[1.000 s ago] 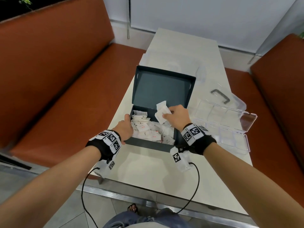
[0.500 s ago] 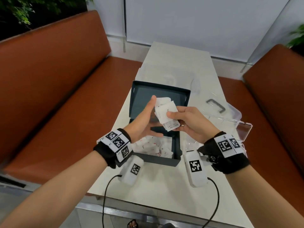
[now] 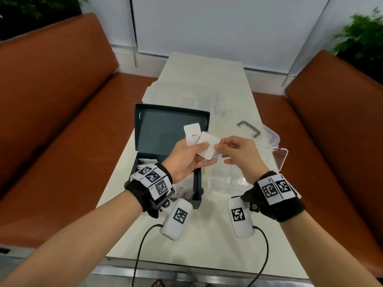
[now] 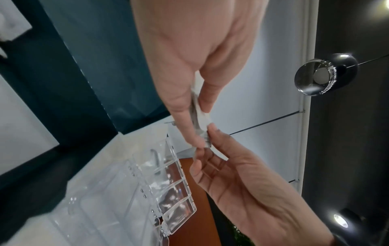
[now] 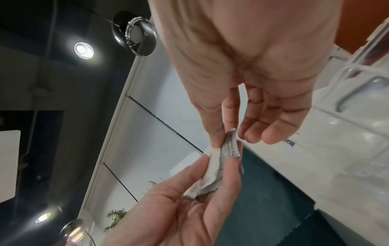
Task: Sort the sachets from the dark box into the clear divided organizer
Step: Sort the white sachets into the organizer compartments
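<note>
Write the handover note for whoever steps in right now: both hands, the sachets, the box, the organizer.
Left hand: holds a small bunch of white sachets, one printed "Sugar".
Right hand: pinches one sachet of that bunch between thumb and forefinger.
Dark box: open on the table, more sachets inside.
Clear divided organizer: open, right of the box; no sachets seen in it.
Left: nearly all the sorting.

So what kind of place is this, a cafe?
Probably a cafe or lounge booth: two orange benches flank a narrow pale table, with ceiling spotlights and a potted plant.
</note>
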The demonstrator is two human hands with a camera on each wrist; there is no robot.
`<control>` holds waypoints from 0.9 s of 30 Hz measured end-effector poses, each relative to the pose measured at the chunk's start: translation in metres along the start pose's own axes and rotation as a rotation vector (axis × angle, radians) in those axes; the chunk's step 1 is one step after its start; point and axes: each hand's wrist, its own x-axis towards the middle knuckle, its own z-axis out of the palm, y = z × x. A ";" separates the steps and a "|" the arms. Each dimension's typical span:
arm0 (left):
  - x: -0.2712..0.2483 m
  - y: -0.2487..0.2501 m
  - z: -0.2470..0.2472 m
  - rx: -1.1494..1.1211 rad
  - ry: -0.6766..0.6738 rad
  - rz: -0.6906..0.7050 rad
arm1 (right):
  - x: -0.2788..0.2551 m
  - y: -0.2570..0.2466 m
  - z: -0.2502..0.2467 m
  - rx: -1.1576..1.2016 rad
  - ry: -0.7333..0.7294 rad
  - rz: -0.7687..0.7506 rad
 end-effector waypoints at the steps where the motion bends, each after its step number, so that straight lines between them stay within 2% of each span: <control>1: 0.003 -0.006 0.005 0.017 0.009 0.001 | 0.000 0.002 -0.007 0.010 0.006 0.005; 6: 0.016 -0.031 0.020 0.000 0.027 -0.067 | 0.010 0.010 -0.034 0.049 0.032 0.084; 11: 0.023 -0.039 0.015 -0.047 0.189 -0.098 | 0.028 0.023 -0.063 0.180 0.113 0.144; 13: 0.022 -0.040 0.011 -0.039 0.248 -0.092 | 0.034 0.036 -0.069 0.080 0.138 0.157; 17: 0.018 -0.041 0.003 0.000 0.325 -0.074 | 0.039 0.063 -0.052 -0.249 0.068 0.127; 20: 0.015 -0.041 0.002 0.015 0.343 -0.067 | 0.042 0.074 -0.032 -0.471 0.019 0.056; 27: 0.005 -0.040 0.003 0.009 0.338 -0.062 | 0.047 0.080 -0.015 -0.776 -0.118 0.116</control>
